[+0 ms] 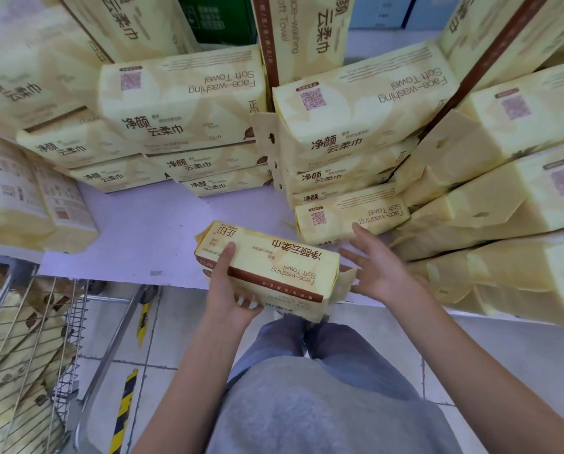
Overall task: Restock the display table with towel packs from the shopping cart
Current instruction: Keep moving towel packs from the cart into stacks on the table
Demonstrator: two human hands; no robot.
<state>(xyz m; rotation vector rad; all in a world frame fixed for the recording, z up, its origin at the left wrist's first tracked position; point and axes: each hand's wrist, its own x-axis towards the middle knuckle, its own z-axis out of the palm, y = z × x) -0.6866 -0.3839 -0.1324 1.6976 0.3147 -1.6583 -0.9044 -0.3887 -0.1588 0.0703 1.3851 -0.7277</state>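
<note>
Held towel pack (274, 267): one counted; a soft oblong brick in glossy cream-yellow film with a brown band and crimped ends. It is held level over the near edge of the table. A further printed edge shows beneath it; whether that is a second pack cannot be told.
Left hand (231, 290): grips the pack's left end, thumb on top and fingers curled under the near side.
Right hand (377, 270): wide, fingers spread and straight, just beside the pack's right crimped end; contact cannot be told.
Display table (143, 224): one; a flat, smooth, pale lilac top, with a bare patch at near centre.
Lone pack (349, 214): one, lying flat on the table, just beyond the right hand.
Centre-right stack (356, 116): three tiers visible, directly behind the lone pack.
Centre-left stack (182, 96): three tiers, at least five packs showing.
Right stack (503, 178): at least four tiers, folded ends facing inward.
Left packs (28, 204): two, with fine print panels showing.
Far packs (300, 31): several standing upright; count unclear.
Shopping cart (28, 339): one, of metal wire grid, at near left; it holds cream packs, number not countable.
Floor (503, 355): pale square tiles.
</note>
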